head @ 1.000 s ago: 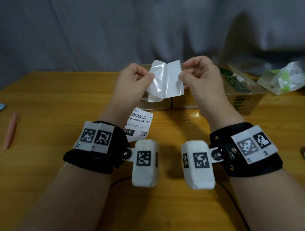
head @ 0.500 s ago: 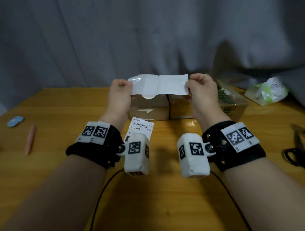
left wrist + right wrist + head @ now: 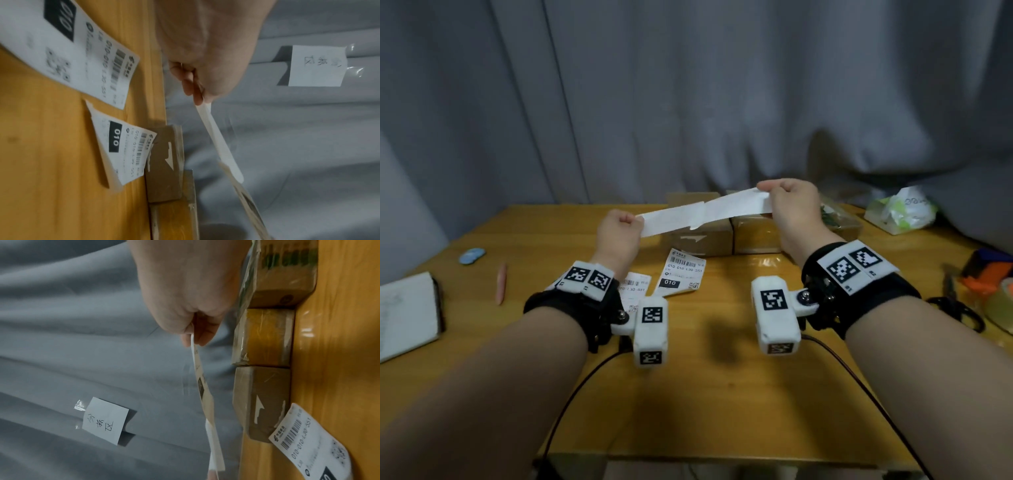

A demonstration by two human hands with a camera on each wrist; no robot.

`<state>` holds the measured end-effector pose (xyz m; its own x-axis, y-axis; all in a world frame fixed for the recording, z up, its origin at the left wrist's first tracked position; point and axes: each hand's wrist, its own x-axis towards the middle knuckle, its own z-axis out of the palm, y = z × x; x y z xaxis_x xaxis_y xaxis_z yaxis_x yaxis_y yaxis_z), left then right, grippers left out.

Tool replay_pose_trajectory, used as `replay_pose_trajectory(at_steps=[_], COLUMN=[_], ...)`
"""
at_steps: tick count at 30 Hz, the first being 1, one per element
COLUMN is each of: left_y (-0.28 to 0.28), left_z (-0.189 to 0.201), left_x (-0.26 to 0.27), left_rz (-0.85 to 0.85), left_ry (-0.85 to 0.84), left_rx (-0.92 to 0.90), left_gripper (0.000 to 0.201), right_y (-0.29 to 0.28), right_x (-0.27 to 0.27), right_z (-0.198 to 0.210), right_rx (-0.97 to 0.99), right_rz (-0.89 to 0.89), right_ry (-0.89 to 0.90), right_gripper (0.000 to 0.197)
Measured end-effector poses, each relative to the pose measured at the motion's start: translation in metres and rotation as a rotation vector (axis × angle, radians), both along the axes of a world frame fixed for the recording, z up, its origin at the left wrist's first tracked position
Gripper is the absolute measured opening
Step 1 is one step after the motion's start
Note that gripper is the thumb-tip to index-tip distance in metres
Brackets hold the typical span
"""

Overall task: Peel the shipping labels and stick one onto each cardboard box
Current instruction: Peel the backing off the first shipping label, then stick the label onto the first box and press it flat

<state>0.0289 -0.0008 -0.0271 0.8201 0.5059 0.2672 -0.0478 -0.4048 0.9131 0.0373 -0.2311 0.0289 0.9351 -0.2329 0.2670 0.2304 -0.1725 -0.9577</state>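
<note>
In the middle of the head view, the left hand [image 3: 619, 233] and the right hand [image 3: 792, 209] hold one white label [image 3: 705, 214] stretched between them in the air. Each hand pinches one end with curled fingers; the right end is higher. Below the label, near the far edge of the table [image 3: 722, 394], three cardboard boxes [image 3: 702, 238] stand side by side, touching. Two more printed labels [image 3: 681, 274] lie flat on the table in front of the boxes, just right of the left wrist
</note>
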Motion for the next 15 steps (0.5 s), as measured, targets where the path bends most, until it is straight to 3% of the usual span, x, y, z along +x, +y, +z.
replay_pose_trajectory(at_steps=[6,9,12,15], left_y=[0.019,0.017,0.003,-0.016], left_z=[0.007,0.016,0.027,0.033], left_x=[-0.029,-0.044,-0.057,-0.064], left_rz=[0.053,0.043,-0.043,-0.065], left_ry=[-0.021,-0.093,-0.222,-0.215], left_rx=[0.001,0.127,0.529,0.988], left_gripper=[0.008,0.007,0.005,0.007], right_y=[-0.017,-0.021,-0.015,-0.007], right_x=[-0.025,-0.033,-0.038,-0.040], right_z=[-0.003,-0.001,0.000,0.002], right_rx=[-0.025,-0.058,-0.092,-0.136], right_rz=[-0.082,-0.105,-0.073,-0.031], right_ry=[-0.031,-0.041,-0.049,-0.079], right_gripper=[0.033,0.034,0.033,0.032])
